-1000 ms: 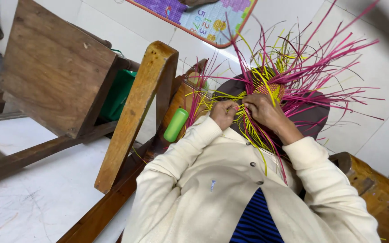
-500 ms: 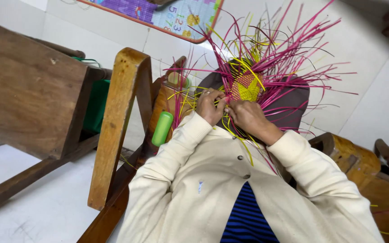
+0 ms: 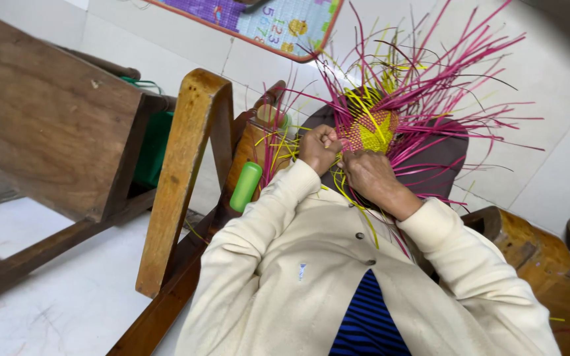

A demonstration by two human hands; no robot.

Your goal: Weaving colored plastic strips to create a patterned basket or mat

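— At centre, above the lap: which piece is being worked?
— A woven disc (image 3: 369,130) of pink and yellow, its loose strips (image 3: 443,72) fanning outward over a dark cushion (image 3: 440,168).
— Left hand (image 3: 318,148)?
— Curled tight, fingers pinching yellow strips at the disc's left edge.
— Right hand (image 3: 367,175)?
— Just below the disc, fingers bent onto its lower rim; whether it pinches a strip cannot be told.
— Surroundings?
— A green cylinder (image 3: 245,186) beside a wooden chair frame (image 3: 179,178), left of the cream sleeves (image 3: 265,224).
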